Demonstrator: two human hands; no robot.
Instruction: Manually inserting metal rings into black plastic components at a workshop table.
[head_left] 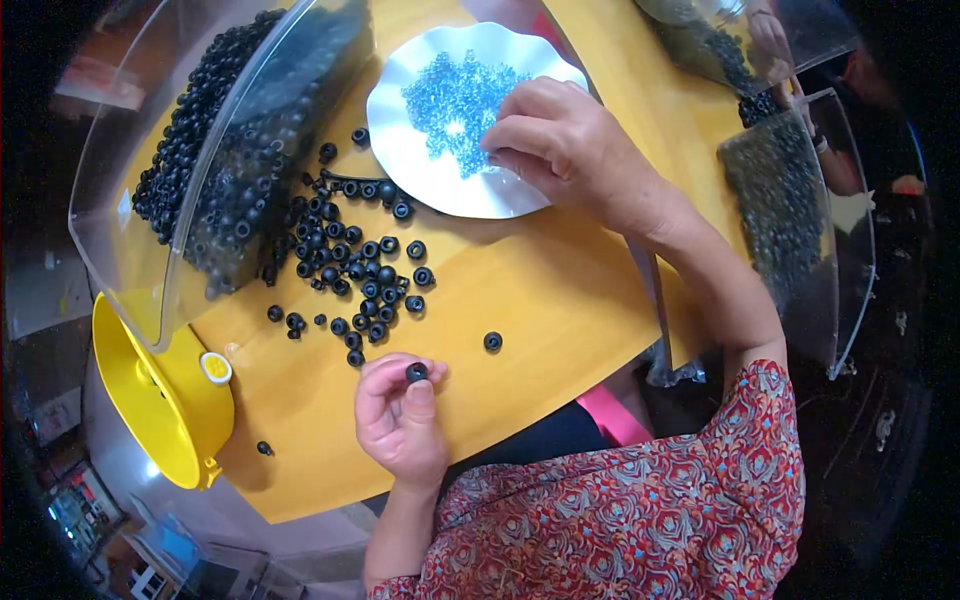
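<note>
One black holed bead [417,372], pinched by thumb and finger of the left hand [402,424], above a yellow tabletop [560,290]; right hand [575,145], fingertips drawn together (on what, cannot tell) at translucent blue pieces [440,95], white scalloped plate [388,112]; yellow tub [208,410], white-rimmed disc [215,367] on its side.

Top [620,520]: was red, crowded with swirling print (pale grey and small blue touches showed too).
Right sleeve [768,395]: was short, loose, identically patterned.
Dark cloth [550,440]: showed beyond the tabletop's [580,290] near edge.
</note>
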